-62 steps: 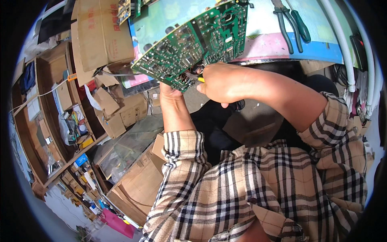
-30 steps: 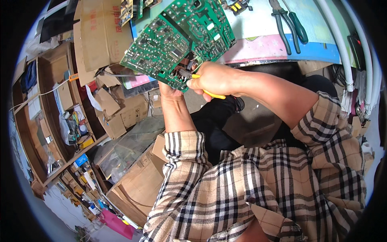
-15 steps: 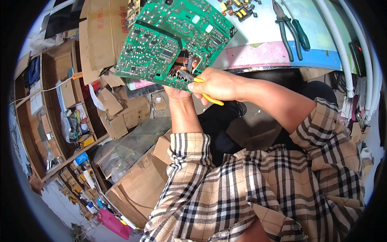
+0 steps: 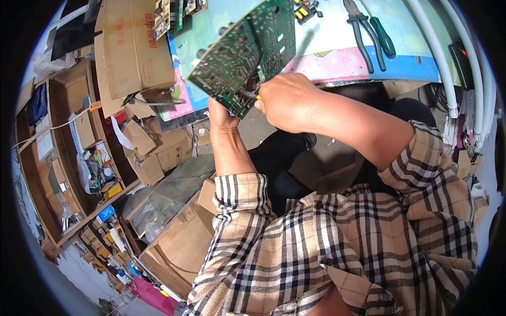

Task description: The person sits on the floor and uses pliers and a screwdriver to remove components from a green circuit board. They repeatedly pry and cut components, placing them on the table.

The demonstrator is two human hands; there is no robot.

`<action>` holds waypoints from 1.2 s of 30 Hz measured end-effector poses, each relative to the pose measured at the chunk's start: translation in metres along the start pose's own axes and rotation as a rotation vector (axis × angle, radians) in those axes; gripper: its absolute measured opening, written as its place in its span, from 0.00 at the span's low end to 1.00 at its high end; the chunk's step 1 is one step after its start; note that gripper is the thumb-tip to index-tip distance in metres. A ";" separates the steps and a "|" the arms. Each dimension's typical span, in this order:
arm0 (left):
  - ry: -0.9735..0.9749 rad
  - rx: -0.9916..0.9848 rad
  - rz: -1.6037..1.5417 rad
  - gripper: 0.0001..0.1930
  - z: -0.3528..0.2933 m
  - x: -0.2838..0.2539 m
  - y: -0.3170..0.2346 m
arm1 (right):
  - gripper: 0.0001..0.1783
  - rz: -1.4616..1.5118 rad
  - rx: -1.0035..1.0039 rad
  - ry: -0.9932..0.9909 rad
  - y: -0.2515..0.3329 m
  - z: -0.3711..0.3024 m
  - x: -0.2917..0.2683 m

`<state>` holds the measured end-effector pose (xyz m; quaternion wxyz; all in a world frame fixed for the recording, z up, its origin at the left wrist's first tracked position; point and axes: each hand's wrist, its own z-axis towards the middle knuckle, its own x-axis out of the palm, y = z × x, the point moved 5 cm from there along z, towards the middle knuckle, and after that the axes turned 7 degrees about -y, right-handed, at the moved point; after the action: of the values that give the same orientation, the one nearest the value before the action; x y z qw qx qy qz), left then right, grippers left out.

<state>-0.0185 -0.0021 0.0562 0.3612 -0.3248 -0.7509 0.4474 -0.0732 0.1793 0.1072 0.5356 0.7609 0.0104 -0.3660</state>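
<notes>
Clearly, the plaid shirt (image 4: 316, 253) of the person is nearest, and beyond its sleeves both hands are occupied. The left hand (image 4: 224, 115) holds the green circuit board (image 4: 232, 66) at its lower corner; the fingers go behind the board, so how widely they are spread I cannot tell. The right hand (image 4: 289, 100) is curled tightly around a yellow-handled tool (image 4: 259, 98) — only a small piece of it shows, and its tip I cannot make out. The board stands tilted in the hand, at the near edge of the table (image 4: 337, 67). In my judgement, the step in hand is work with the tool at the opening (image 4: 252, 83) low in the board; this calls for a steady board and a controlled wrist. Farther, on the table, lie green-handled pliers (image 4: 357, 20), a screwdriver (image 4: 382, 38) just beside them — and some yellow-and-black components (image 4: 304, 12).
</notes>
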 end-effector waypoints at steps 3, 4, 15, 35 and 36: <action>-0.116 -0.021 0.169 0.18 -0.001 0.018 0.002 | 0.20 -0.054 0.014 -0.003 -0.007 0.000 0.002; -0.108 -0.013 0.185 0.19 -0.003 0.014 0.002 | 0.20 -0.058 0.008 0.017 -0.006 0.002 0.006; 0.185 0.068 -0.306 0.26 -0.007 0.010 0.003 | 0.19 1.280 0.158 0.268 0.003 0.001 0.044; -0.369 0.156 0.485 0.19 0.010 0.035 0.003 | 0.30 0.374 0.230 -0.419 -0.060 0.023 -0.025; -0.364 0.169 0.500 0.19 0.011 0.035 0.007 | 0.30 0.363 0.240 -0.434 -0.062 0.024 -0.022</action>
<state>-0.0453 0.0242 0.0552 0.1255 -0.3825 -0.6603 0.6340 -0.1282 0.1940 0.0660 0.4882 0.7122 -0.2839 -0.4170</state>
